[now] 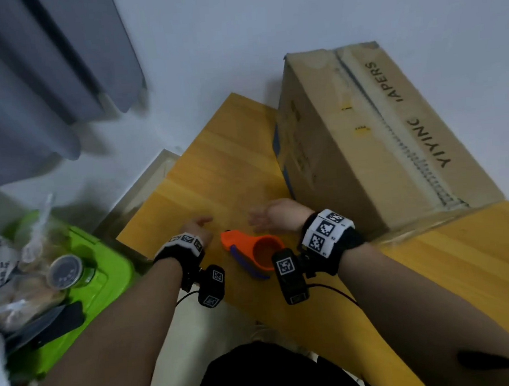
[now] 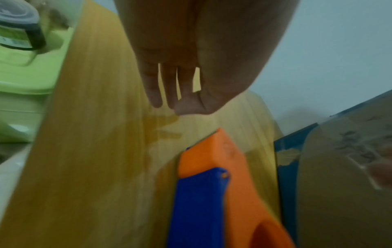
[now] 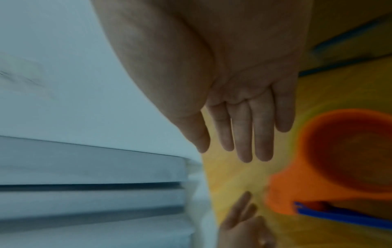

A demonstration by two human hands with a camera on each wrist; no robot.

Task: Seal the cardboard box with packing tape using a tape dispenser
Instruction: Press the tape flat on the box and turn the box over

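Observation:
An orange and blue tape dispenser (image 1: 248,250) lies on the yellow wooden table (image 1: 215,165) between my two hands, with no tape roll visible in its round hub (image 3: 350,149). My left hand (image 1: 200,226) hovers just left of it, fingers straight (image 2: 167,87), holding nothing. My right hand (image 1: 267,217) hangs just beyond and right of the dispenser, palm turned left, fingers extended (image 3: 244,134) and empty. The large cardboard box (image 1: 364,143) stands on the table to the right, its top flaps shut along a taped seam. The dispenser's blue handle (image 2: 197,206) fills the left wrist view's lower middle.
A green plastic bin lid (image 1: 101,263) with a dark-lidded jar (image 1: 66,270) and bags sits left of the table. Grey curtains (image 1: 43,72) hang at the upper left. The white wall lies behind the table. Bare tabletop stretches beyond the hands.

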